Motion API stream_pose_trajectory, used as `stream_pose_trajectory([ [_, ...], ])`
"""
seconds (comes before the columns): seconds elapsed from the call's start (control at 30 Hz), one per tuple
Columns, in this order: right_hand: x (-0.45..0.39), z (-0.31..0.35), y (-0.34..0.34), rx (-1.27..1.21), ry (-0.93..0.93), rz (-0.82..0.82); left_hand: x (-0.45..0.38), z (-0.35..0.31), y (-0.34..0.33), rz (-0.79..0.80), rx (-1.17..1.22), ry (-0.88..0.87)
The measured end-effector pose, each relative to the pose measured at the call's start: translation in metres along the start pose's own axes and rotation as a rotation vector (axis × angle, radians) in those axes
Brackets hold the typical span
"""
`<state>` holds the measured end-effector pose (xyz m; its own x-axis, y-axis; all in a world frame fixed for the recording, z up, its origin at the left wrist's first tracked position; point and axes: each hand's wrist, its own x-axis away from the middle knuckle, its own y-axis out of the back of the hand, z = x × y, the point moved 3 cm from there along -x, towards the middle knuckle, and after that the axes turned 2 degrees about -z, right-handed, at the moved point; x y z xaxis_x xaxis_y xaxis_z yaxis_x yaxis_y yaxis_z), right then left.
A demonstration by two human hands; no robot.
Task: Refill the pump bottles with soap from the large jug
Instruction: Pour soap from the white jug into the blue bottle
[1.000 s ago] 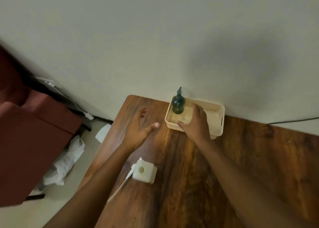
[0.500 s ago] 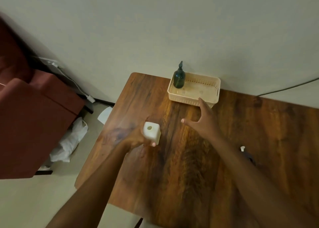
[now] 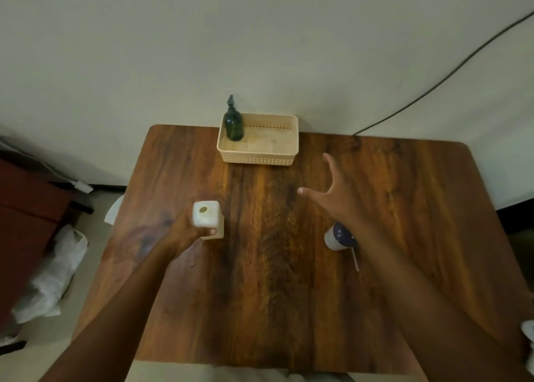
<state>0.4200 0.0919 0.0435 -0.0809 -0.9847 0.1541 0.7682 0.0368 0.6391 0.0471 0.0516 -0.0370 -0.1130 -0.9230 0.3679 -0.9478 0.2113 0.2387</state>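
A cream plastic basket (image 3: 258,147) with perforated walls sits at the far edge of the wooden counter (image 3: 274,266), against the wall. Inside it, in its left rear corner, a dark green pump bottle (image 3: 233,124) stands upright with its pump head on; the remaining floor of the basket shows only a faintly stained bottom. Nearer than the basket and to its left, the left hand (image 3: 187,231) grips a square, translucent white bottle (image 3: 207,219) from its left side, with a fingertip showing round the near face. This bottle stands upright on the counter, its pump off, and its round neck opening faces up; what is inside cannot be told beyond a pale, cloudy look. A few small wet drops lie on the counter just beside the left wrist. Nearer than the basket and to its right, the right hand (image 3: 336,195) hovers above the counter with fingers and thumb spread, holding nothing. Partly under the right forearm lies a pump head (image 3: 338,237), white with a dark blue top, on its side with its thin dip tube pointing away from the basket. The large jug is not seen.
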Motion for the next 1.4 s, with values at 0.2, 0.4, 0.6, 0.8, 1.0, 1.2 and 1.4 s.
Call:
stream_pose_trajectory([
  [0.2,0.012,-0.062,0.040,-0.021,-0.187,-0.022,-0.009,-0.018,-0.033,0.058,0.039,0.014],
  [0.4,0.043,-0.122,0.036,-0.142,-0.279,0.036,-0.019,-0.040,-0.074,0.117,0.048,-0.026],
  [0.6,0.063,-0.155,0.005,-0.262,-0.313,0.090,-0.026,-0.059,-0.113,0.153,0.053,-0.069],
  [0.8,0.067,-0.165,-0.013,-0.292,-0.256,0.046,-0.028,-0.065,-0.138,0.154,0.075,-0.056],
  [1.0,0.061,-0.159,-0.020,-0.254,-0.195,-0.104,-0.028,-0.068,-0.147,0.119,0.115,-0.043],
  [1.2,0.042,-0.132,-0.002,-0.295,-0.163,-0.110,-0.026,-0.087,-0.142,0.042,0.157,-0.070],
  [1.4,0.014,-0.068,0.041,-0.333,-0.034,-0.090,-0.019,-0.141,-0.119,0.069,0.198,-0.214],
])
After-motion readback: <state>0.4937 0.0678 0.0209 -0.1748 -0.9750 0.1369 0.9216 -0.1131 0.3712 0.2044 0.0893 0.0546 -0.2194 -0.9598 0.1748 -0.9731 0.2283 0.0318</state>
